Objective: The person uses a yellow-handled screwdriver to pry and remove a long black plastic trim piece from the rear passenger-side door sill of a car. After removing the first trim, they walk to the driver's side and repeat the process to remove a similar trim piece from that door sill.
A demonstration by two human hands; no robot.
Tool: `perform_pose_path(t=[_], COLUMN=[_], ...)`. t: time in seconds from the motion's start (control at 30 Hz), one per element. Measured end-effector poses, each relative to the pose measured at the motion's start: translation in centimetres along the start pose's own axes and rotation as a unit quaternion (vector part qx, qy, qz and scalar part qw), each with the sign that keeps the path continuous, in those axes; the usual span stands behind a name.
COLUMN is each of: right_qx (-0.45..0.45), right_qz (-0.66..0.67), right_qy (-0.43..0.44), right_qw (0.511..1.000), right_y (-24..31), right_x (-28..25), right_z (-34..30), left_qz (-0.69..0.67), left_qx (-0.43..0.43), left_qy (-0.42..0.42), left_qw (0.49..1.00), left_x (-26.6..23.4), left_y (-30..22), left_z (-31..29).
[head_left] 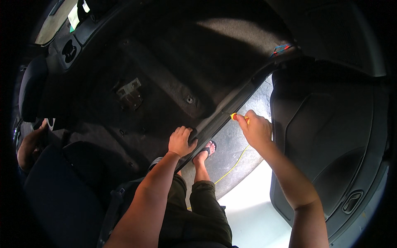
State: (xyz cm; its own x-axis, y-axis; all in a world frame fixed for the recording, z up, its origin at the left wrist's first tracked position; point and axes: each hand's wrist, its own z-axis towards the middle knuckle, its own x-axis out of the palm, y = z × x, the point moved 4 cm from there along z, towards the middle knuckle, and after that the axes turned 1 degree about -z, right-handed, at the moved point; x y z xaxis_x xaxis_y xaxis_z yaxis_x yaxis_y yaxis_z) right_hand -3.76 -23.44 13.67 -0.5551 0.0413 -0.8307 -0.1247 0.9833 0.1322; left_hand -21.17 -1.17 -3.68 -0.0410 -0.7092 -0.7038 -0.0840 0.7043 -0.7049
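My right hand [257, 131] is closed round the yellow and orange handle of a screwdriver [234, 116]. Its thin dark shaft points left, to the long black sill trim [215, 124] along the car's door opening; I cannot tell whether the tip touches it. My left hand [181, 141] lies palm down at the inner edge of that trim, on the dark carpet, fingers outstretched and thumb apart, holding nothing. Bare dark floor carpet [161, 78] spreads beyond my left hand.
An open door panel [326, 124] stands at the right. Red and blue wires [282, 48] stick out at the far pillar. A metal bracket [129, 93] sits on the carpet. A dark seat [66, 190] and another person's arm [29, 146] are at left. A yellow cable [235, 165] crosses the ground.
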Motion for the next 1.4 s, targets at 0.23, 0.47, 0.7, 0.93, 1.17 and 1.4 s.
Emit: perform_pose_path(t=[0.23, 0.47, 0.7, 0.93, 1.17, 1.4], right_qx=[-0.196, -0.121, -0.169, -0.174, -0.136, -0.180], right_qz=[0.033, 0.026, 0.106, -0.011, 0.121, 0.018], right_qy=[-0.049, -0.017, -0.095, -0.079, -0.062, -0.079], right_qw=[0.979, 0.992, 0.975, 0.981, 0.981, 0.980], right_y=[0.5, -1.0, 0.1, -0.4, -0.6, -1.0], right_x=[-0.4, 0.3, 0.0, -0.6, 0.1, 0.3], right_z=[0.0, 0.7, 0.1, 0.1, 0.1, 0.1], left_qz=[0.011, 0.008, 0.012, 0.022, 0.021, 0.024], left_qx=[-0.014, -0.012, -0.005, 0.002, 0.001, 0.001], left_qy=[0.026, 0.014, 0.009, 0.010, 0.008, 0.004], left_qw=[1.000, 1.000, 1.000, 1.000, 1.000, 1.000], left_x=[0.2, 0.1, 0.2, 0.2, 0.3, 0.4], left_y=[0.0, -0.1, -0.2, -0.4, -0.3, -0.3], left_z=[0.0, 0.0, 0.0, 0.0, 0.0, 0.0])
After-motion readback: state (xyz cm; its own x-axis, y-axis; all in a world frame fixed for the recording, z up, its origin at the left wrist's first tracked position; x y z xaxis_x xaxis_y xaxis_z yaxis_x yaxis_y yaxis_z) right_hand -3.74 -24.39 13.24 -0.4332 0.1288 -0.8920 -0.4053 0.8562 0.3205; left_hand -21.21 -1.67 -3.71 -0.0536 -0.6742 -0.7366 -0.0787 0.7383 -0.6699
